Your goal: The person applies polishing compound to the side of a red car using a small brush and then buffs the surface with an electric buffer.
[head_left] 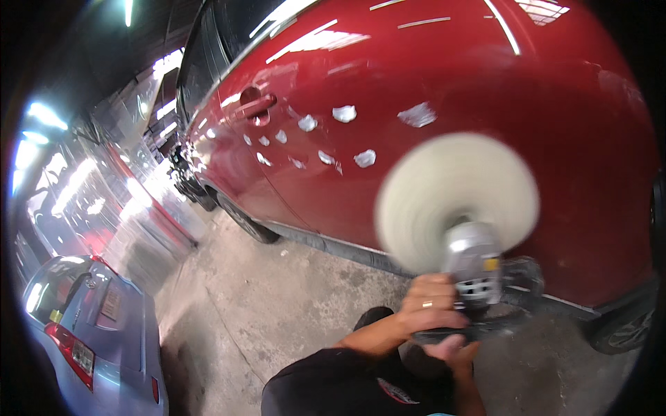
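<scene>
A power polisher (474,260) with a silver vented head is in both my hands. Its round cream pad (399,197) is smeared by motion and faces the red car's side (569,159), over the lower door; whether it touches the paint I cannot tell. My left hand (431,303), with a ring on one finger, is closed around the polisher beside its head. Lower down, my right hand (452,348) is closed on its body, partly hidden by the tool. Several whitish patches (365,159) mark the paint left of the pad, below and beside the door handle (254,107).
A light blue car (121,340) stands on the left. Behind it hang clear plastic sheets (104,187) with a red post. The floor (277,291) is stained concrete. Along the red car's lower edge runs a dark sill (333,246), with a wheel (243,218) toward the far end.
</scene>
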